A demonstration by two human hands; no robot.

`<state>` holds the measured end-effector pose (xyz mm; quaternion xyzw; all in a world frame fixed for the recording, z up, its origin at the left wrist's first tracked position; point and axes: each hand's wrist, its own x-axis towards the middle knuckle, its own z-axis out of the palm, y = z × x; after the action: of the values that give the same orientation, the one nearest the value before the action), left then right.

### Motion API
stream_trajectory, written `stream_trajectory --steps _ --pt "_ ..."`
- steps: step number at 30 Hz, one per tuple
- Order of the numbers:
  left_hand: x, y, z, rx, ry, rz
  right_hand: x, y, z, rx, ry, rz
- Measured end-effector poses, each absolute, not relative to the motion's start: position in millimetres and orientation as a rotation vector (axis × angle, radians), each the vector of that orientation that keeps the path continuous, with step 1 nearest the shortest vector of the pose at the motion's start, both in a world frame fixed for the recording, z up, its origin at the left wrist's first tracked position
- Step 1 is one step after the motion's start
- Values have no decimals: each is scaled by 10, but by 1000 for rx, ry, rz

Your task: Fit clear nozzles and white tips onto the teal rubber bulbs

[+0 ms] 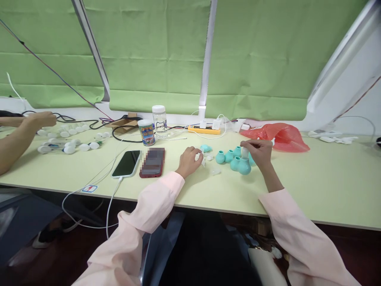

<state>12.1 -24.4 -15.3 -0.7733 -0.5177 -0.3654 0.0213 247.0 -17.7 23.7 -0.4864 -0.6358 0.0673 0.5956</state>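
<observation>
Green blinds (154,51) behind; pale yellow table (324,186) below, along the wall. Contents, from the work outward:

Teal pots (220,157), small, round-bellied and narrow-necked: a close cluster on the table, right of centre, several touching.

Whitish piece (245,152): at the mouth of the nearest pot, upright.

Right hand (258,151): above the cluster, thumb and fingertips pinched on the whitish piece.

Left hand (189,161): left of the cluster, fingers curled, tips at a small clear part (203,162); whether they grip it cannot be told.

Loose teal piece (205,148): just beyond the left hand. Another clear bit (216,172): on the table between the hands.

Red plastic bag (290,137): behind the right hand, crumpled. White scraps (333,139): farther right.

Yellow power strip (193,129): near the wall, white plugs seated in it.

Clear jar (160,124), white-lidded; printed cup (147,133) just beside it. Two phones, nearer the edge: one pale-cased (126,163), cable attached; one red-cased (152,163).

White discs (70,149): far left, near a co-worker's forearm (18,141).
</observation>
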Motion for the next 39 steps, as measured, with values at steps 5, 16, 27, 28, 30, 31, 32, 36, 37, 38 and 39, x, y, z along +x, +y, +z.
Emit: stream_trajectory --steps 5,16,27,28,30,31,32,36,37,38,39 --pt "109 -210 -194 -2360 -1697 -804 2656 -108 229 -1576 -1535 -440" --pt "78 -191 -195 -2343 -1772 -624 2773 -75 228 -1903 -1393 -413" --pt "-33 -113 -238 -2350 -1881 -378 2727 -97 231 -1900 -1536 -169" --pt "-35 -116 -235 -2363 -1872 -365 2725 -98 233 -1900 -1534 -169" --pt "-38 -120 -232 -2379 -1861 -344 2714 -100 238 -1882 -1513 -181" --pt "-39 -122 -231 -2384 -1856 -338 2701 -100 239 -1856 -1491 -205" --pt "-40 -123 -232 -2388 -1851 -335 2681 -101 237 -1816 -1461 -250" --pt "-41 -118 -240 -2416 -1827 -334 2501 -124 174 -1561 -1402 -515" --pt "-40 -115 -240 -2420 -1828 -330 2432 -139 143 -1484 -1442 -548" --pt "-37 -113 -240 -2424 -1830 -325 2358 -157 110 -1401 -1509 -557" --pt "-34 -112 -238 -2426 -1831 -322 2280 -179 74 -1315 -1587 -552"
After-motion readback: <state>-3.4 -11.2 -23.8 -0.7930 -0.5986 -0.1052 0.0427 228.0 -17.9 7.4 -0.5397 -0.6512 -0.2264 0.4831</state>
